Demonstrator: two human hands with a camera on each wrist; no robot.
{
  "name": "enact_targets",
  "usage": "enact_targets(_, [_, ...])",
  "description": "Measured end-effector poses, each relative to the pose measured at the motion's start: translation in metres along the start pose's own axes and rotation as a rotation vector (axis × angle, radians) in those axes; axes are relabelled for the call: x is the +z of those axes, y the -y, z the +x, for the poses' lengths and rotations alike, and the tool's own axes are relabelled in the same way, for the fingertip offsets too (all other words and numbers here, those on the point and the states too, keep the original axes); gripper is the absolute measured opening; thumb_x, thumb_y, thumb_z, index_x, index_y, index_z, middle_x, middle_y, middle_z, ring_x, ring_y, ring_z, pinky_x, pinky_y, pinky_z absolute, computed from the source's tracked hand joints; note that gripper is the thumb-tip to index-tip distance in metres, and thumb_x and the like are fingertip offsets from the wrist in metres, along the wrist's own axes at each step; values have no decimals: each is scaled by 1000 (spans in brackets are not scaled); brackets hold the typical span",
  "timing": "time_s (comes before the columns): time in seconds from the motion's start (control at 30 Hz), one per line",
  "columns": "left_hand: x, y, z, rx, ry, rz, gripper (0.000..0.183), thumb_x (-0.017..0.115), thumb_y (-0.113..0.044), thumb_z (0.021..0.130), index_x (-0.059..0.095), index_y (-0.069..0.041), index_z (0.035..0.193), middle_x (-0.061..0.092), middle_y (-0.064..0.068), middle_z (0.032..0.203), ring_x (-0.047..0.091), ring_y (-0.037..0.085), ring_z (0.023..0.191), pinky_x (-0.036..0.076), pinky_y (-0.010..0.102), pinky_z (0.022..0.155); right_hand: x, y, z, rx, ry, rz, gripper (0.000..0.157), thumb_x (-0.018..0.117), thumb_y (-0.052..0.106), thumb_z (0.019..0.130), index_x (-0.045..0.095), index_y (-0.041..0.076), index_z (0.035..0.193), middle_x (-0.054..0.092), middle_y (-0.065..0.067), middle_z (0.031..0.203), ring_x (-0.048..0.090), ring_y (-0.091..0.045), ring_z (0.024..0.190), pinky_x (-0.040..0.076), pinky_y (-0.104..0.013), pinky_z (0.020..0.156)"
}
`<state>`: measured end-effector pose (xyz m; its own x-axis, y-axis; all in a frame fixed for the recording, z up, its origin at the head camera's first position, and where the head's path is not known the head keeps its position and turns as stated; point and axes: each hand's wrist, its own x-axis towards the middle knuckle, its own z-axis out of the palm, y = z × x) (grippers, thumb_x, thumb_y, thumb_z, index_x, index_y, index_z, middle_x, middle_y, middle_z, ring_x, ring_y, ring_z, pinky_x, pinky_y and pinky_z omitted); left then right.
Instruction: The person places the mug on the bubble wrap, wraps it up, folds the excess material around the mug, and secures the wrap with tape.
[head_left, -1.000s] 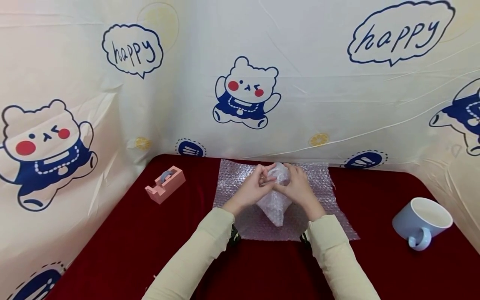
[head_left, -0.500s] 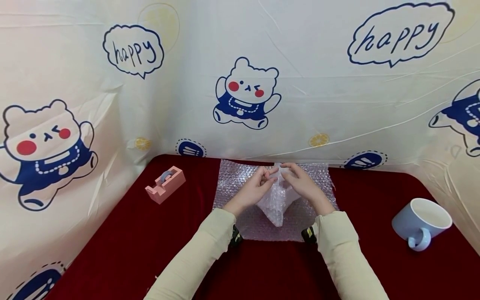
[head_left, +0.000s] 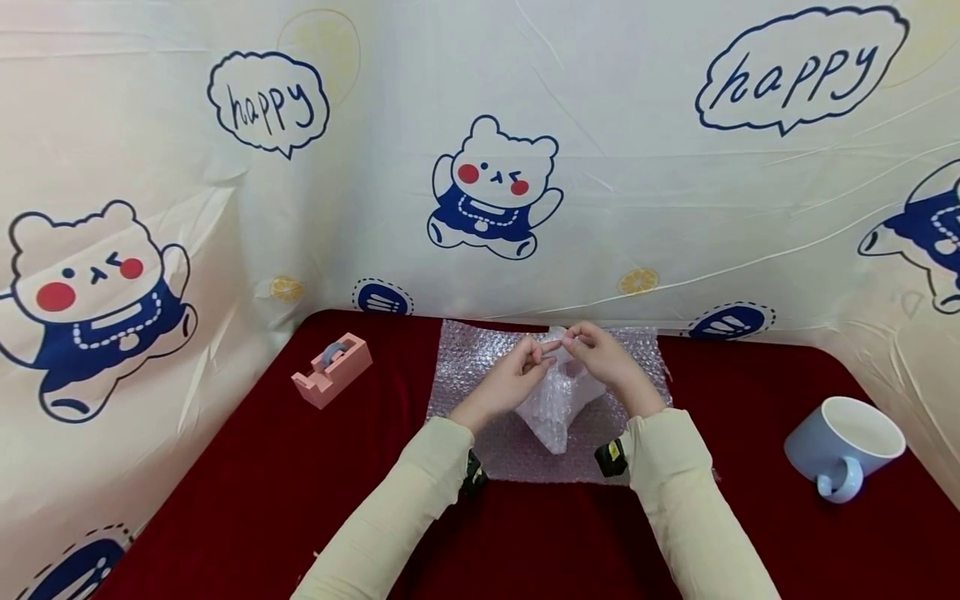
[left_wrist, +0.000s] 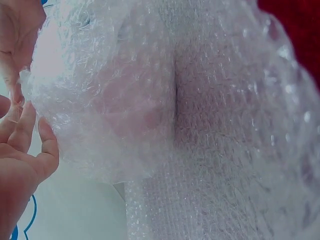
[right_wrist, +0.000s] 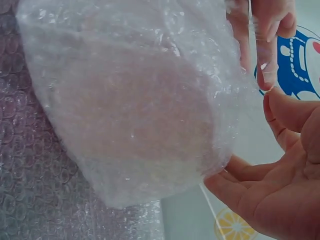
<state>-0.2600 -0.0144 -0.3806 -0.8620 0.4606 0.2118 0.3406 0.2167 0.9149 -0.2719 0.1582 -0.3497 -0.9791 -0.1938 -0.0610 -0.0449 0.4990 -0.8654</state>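
A bundle of bubble wrap (head_left: 553, 408) stands on a flat bubble wrap sheet (head_left: 468, 354), its folds drawn up to a peak. Through the layers a pinkish shape shows in both wrist views; its kind is hidden. My left hand (head_left: 506, 382) is at the bundle's upper left, and a narrow clear strip (right_wrist: 254, 45), like tape, is pinched at its fingers. My right hand (head_left: 609, 360) pinches with thumb and forefinger at the strip's end, right at the left fingertips. In the right wrist view, its other fingers (right_wrist: 225, 187) touch the bundle's edge.
On the left of the dark red cloth (head_left: 300, 492) sits a pink tape dispenser (head_left: 337, 375) with a bluish roll. A pale blue mug (head_left: 821, 442) stands at the right, handle toward the front. A printed white curtain (head_left: 637, 208) closes off the back and sides.
My right hand has come off the bundle's upper right side, and its thumb and forefinger now pinch near the left fingertips. The left hand has barely moved.
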Motion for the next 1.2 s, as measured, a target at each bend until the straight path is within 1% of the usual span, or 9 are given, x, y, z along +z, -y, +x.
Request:
enact_targets(0.2, [-1, 1, 1, -16, 17, -35, 15, 36, 3, 98, 34, -2, 84, 47, 21, 143, 53, 36, 125, 44, 26, 82, -6, 11, -3, 38, 61, -40, 25, 42, 17, 102, 48, -6, 110, 45, -33, 137, 45, -44, 124, 39, -54, 100])
enact_targets(0.33, [-2, 2, 2, -21, 21, -64, 10, 34, 2, 100, 36, 3, 90, 47, 24, 142, 53, 38, 126, 40, 41, 108, -11, 15, -3, 57, 108, -53, 32, 38, 18, 102, 46, -9, 116, 44, -31, 135, 41, -43, 127, 34, -56, 105])
enact_targets(0.4, [-2, 3, 2, -22, 22, -76, 8, 33, 2, 100, 36, 5, 94, 47, 26, 142, 52, 39, 126, 36, 47, 111, -14, 15, -2, 62, 117, -55, 35, 37, 18, 102, 46, -11, 120, 43, -31, 135, 39, -43, 128, 31, -56, 107])
enact_targets(0.5, [-3, 3, 2, -36, 10, -70, 6, 35, 0, 101, 37, 6, 100, 48, 26, 139, 53, 38, 125, 41, 42, 108, -17, 14, -1, 61, 120, -61, 38, 36, 18, 101, 46, -13, 121, 40, -32, 138, 35, -45, 132, 29, -57, 110])
enact_targets(0.57, [-3, 4, 2, -50, -7, -63, 6, 38, 0, 101, 38, 5, 102, 49, 26, 135, 54, 37, 124, 49, 31, 93, -18, 14, 0, 68, 132, -64, 38, 36, 19, 101, 47, -12, 119, 39, -31, 141, 33, -45, 134, 27, -57, 111])
enact_targets(0.7, [-1, 6, 2, -73, -54, -48, 3, 39, 0, 100, 40, 2, 101, 51, 25, 120, 58, 36, 120, 37, 16, 64, -19, 15, 1, 97, 139, -60, 39, 37, 23, 100, 48, -11, 115, 40, -30, 139, 33, -43, 134, 25, -58, 112])
enact_targets(0.8, [1, 6, 1, -76, -79, -38, 3, 38, 0, 100, 40, 2, 100, 51, 24, 116, 60, 36, 117, 40, 17, 69, -19, 15, 1, 108, 138, -53, 34, 41, 26, 100, 51, -5, 95, 52, -22, 108, 45, -37, 114, 34, -53, 103])
enact_targets(0.93, [1, 5, 0, -72, -97, -22, 3, 37, -1, 100, 40, 1, 101, 49, 23, 117, 61, 35, 115, 44, 22, 77, -19, 14, 2, 91, 136, -71, 31, 43, 26, 100, 44, 6, 76, 38, -2, 78, 41, -21, 83, 37, -40, 81])
enact_targets(1.2, [4, 6, 0, -75, -158, -18, 9, 49, -6, 98, 42, -1, 100, 53, 19, 113, 65, 32, 106, 44, 19, 71, -18, 12, 4, 91, 108, -112, 32, 39, 24, 102, 49, -1, 85, 44, -6, 83, 45, -23, 87, 38, -37, 80])
